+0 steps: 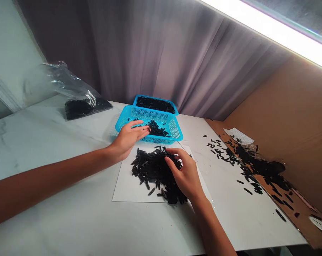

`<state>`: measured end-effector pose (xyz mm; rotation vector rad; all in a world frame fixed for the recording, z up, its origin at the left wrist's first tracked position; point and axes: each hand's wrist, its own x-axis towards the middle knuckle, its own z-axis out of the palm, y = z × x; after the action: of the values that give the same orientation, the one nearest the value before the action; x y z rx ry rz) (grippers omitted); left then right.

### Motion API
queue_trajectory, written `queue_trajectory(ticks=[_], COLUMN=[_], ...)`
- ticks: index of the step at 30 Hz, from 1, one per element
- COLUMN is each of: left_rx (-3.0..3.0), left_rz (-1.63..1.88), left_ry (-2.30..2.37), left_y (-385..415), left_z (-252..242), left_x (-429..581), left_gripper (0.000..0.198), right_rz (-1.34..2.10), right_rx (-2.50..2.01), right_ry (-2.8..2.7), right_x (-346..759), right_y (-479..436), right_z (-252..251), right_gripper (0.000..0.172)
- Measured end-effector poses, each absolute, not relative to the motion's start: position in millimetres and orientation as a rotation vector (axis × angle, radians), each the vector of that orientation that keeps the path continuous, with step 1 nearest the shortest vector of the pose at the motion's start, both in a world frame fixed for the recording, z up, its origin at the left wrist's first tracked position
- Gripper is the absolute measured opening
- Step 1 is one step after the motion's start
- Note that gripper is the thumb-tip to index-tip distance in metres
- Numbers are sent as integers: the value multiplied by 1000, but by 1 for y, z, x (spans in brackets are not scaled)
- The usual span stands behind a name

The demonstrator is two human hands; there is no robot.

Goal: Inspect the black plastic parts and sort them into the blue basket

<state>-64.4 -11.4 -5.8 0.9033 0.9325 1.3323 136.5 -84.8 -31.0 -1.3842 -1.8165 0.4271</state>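
The left hand [129, 140] lies with fingers [142, 127] together by the blue basket [125, 117] at twelve o'clock, while the right hand [183, 176] spreads its fingers on the black pieces [152, 170], grip unclear; a hasty sweep could push them off the white sheet [123, 188].

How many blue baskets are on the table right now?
2. A bright blue perforated plastic basket sits nearest, the left hand reaching over its near rim; a second blue plastic basket stands just behind, filled with black pieces. None appear hidden.
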Motion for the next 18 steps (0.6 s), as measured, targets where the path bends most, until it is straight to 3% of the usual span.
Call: queue_trajectory(ticks=[4,7,14,18], left_rx=[987,1429,1795,1911], left_rz=[1490,1525,1222,1096], left_ry=[995,1035,929,747], left_y=[16,23,-11,-36], left_z=[-3,3,10,7], left_x=[-83,-93,-77,-65], left_gripper=[31,29,30,24], right_rz=[431,412,433,664], right_rx=[-1385,-1371,-1255,-1158], right_ry=[-1830,-1849,-1730,-1631], right_x=[137,136,131,127], right_y=[-85,-85,-89,-92], right_z=[-30,-30,-26,-23], right_gripper=[17,15,13,13])
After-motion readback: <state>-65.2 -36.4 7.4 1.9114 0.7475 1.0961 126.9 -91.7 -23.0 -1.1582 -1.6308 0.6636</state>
